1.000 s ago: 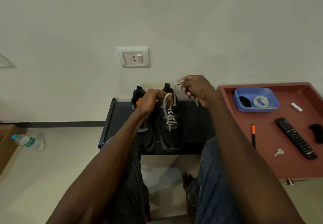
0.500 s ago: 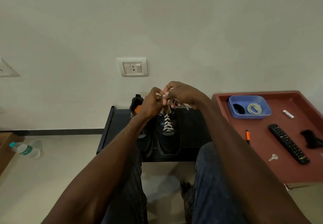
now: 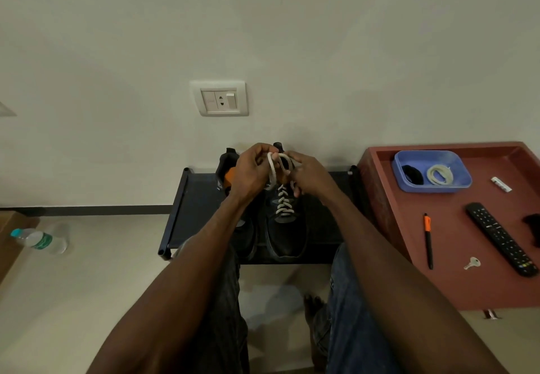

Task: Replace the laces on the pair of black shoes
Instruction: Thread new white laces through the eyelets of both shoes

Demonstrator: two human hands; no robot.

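Rack (image 3: 193, 213): low black shelf against the wall; both shoes stand on it, toes toward the person.
Red table (image 3: 455, 280): at the right, carrying a blue tray (image 3: 458, 186) in its far left corner with a coiled white lace (image 3: 439, 174) and a dark bundle, likely an old lace; remote, pen and key lie nearer.
Right shoe (image 3: 285, 227): white lace (image 3: 283, 202) crossed up all its eyelets.
Left shoe (image 3: 242, 227): mostly hidden under the left forearm; no white lace shows on it.
Left hand (image 3: 251, 173): pinching a lace loop above the tongue.
Right hand (image 3: 309, 176): pinching the other strand, touching the left.
Change: a second ago the hands were apart, pulling the ends taut; now they meet over a loop, so the bow is being tied.
Meaning: one shoe is almost done; the tray lace looks meant for the other.
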